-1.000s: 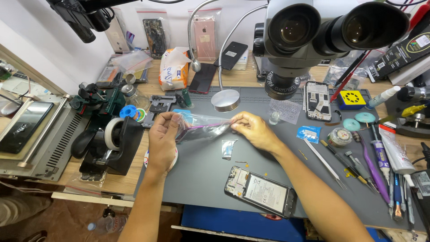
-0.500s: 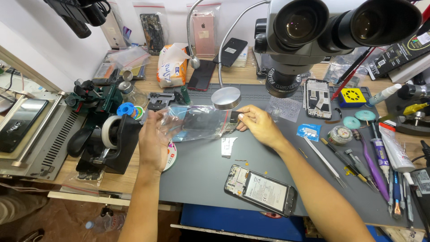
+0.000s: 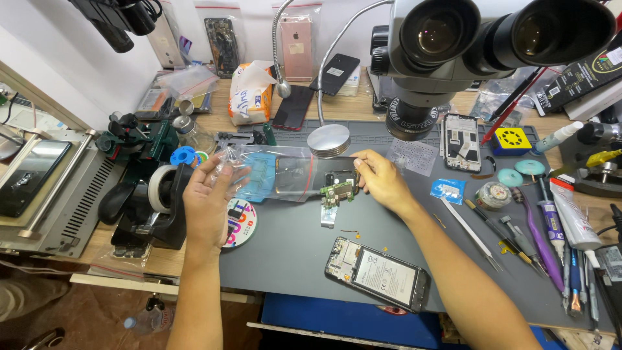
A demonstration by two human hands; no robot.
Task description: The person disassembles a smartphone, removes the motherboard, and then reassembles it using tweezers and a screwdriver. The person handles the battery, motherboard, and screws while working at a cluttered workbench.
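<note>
The left hand (image 3: pixel 208 201) pinches one end of a clear plastic bag (image 3: pixel 285 175) above the counter (image 3: pixel 291 259). The right hand (image 3: pixel 379 181) has its fingers closed on a small green circuit board (image 3: pixel 338 192) at the bag's other end. An opened phone (image 3: pixel 378 273) lies nearer the person.

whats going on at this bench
A person at a phone repair bench holds a clear plastic bag over the grey work mat. The left hand grips the bag's end, while the right hand pinches a small green circuit board at the bag's mouth. An opened phone lies nearer the person, under a microscope.
</note>
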